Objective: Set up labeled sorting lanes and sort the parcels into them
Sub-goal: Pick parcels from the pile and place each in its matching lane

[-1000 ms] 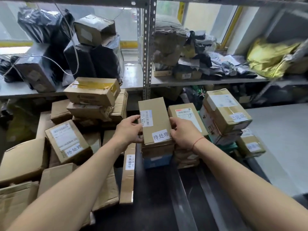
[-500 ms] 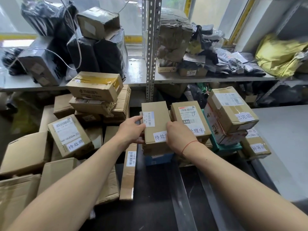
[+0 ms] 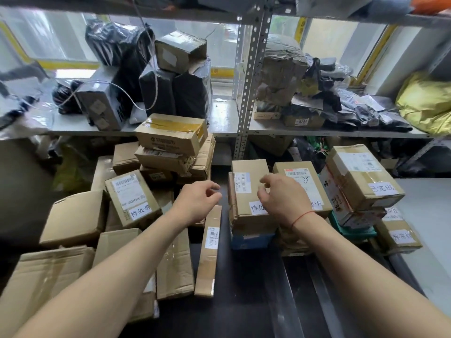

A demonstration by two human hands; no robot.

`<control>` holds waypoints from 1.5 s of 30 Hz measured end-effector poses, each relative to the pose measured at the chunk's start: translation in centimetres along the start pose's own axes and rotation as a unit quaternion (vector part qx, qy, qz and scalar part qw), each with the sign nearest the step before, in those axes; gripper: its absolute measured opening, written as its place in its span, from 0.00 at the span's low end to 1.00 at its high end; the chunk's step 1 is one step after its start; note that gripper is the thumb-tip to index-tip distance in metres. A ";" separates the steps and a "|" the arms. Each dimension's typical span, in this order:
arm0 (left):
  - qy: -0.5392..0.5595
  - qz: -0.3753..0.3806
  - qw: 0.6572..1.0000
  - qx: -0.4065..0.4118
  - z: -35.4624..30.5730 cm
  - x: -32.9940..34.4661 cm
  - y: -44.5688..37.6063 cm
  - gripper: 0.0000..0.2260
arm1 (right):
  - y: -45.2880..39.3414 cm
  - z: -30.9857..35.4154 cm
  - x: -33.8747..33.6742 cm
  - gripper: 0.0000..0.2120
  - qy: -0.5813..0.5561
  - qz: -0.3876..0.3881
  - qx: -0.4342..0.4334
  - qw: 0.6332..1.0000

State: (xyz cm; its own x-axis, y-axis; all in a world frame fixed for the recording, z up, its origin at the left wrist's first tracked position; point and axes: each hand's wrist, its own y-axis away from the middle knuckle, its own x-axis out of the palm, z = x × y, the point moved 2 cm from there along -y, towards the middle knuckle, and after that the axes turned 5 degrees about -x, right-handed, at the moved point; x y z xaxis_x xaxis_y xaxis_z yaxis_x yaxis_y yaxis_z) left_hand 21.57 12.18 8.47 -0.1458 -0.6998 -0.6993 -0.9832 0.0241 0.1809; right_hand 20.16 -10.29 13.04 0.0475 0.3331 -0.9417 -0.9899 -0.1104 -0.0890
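A brown parcel (image 3: 249, 184) with a white handwritten lane label lies on top of a short stack in the middle. My left hand (image 3: 196, 203) hovers just left of it with loosely curled fingers, holding nothing. My right hand (image 3: 283, 198) floats over its right part, fingers relaxed, covering part of the label. Right of it lies a second labeled parcel (image 3: 299, 176). Further right sits a tilted labeled box (image 3: 358, 176) with a small labeled box (image 3: 400, 236) below it. On the left, another labeled box (image 3: 131, 196) leans on a pile.
A pile of unsorted brown cartons (image 3: 170, 147) fills the left side, with a long thin box (image 3: 208, 252) standing on edge beside my left arm. A metal shelf (image 3: 219, 128) behind holds black bags and wrapped parcels. A dark belt surface (image 3: 244, 289) lies in front.
Both hands have let go of the middle labeled parcel and lifted off it; it stays on its stack. The camera has tilted up slightly.
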 end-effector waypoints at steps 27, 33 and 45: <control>-0.114 -0.100 0.988 -0.015 16.9 -14.2 3.7 0.15 | -3.8 17.2 10.5 0.15 -0.204 0.102 -0.134 0.964; -0.093 -0.107 0.990 -0.005 15.2 -15.1 0.6 0.17 | -6.2 17.0 9.5 0.15 -0.209 0.070 -0.120 0.968; -0.099 -0.118 0.988 -0.005 10.2 -18.0 -10.8 0.23 | -16.1 14.3 5.2 0.20 -0.169 -0.003 -0.129 0.977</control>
State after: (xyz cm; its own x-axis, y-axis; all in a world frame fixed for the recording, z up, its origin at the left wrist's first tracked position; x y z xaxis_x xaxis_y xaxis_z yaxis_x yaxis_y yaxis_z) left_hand 33.65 31.79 12.08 0.0681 -0.5321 -0.8440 -0.9914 -0.1306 0.0023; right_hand 34.45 6.65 14.24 -0.0368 0.6197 -0.7840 -0.9211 -0.3253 -0.2139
